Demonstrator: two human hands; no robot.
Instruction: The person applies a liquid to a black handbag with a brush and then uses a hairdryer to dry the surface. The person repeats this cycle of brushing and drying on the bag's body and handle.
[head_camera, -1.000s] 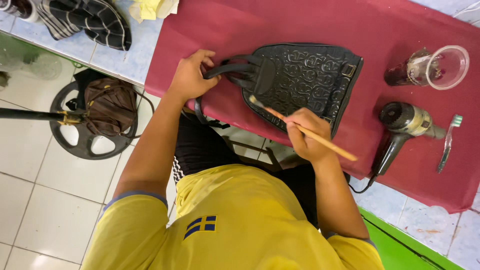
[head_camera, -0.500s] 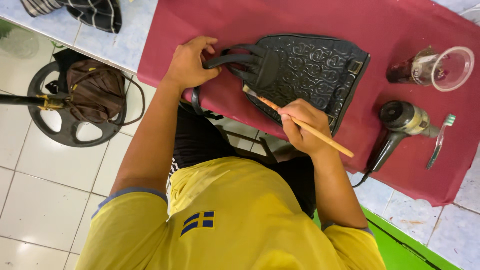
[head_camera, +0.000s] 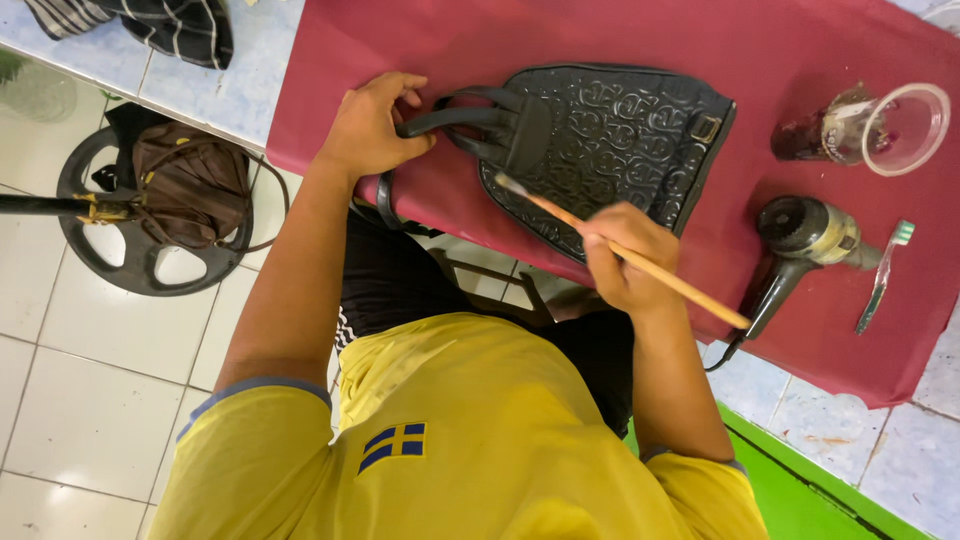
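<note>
A black embossed handbag (head_camera: 620, 140) lies flat on a dark red cloth (head_camera: 560, 40). My left hand (head_camera: 368, 128) grips the bag's black handles (head_camera: 455, 118) at its left end. In my right hand (head_camera: 625, 258) is a thin wooden paintbrush (head_camera: 690, 288), held like a pen. Its bristle tip (head_camera: 503, 183) touches the bag's near edge, just below the handle base. Both forearms reach up from my yellow shirt.
At the right of the cloth stand a clear plastic cup (head_camera: 895, 125) with a dark bottle beside it, a hair dryer (head_camera: 805, 235) and a toothbrush (head_camera: 885, 275). A brown bag on a round black stand (head_camera: 170, 200) sits on the tiled floor, left. Striped cloth (head_camera: 150, 25) lies top left.
The view has drifted a little, so the bag sits more to the right. My right hand and the brush have shifted slightly along the bag's near edge. My left hand keeps its hold.
</note>
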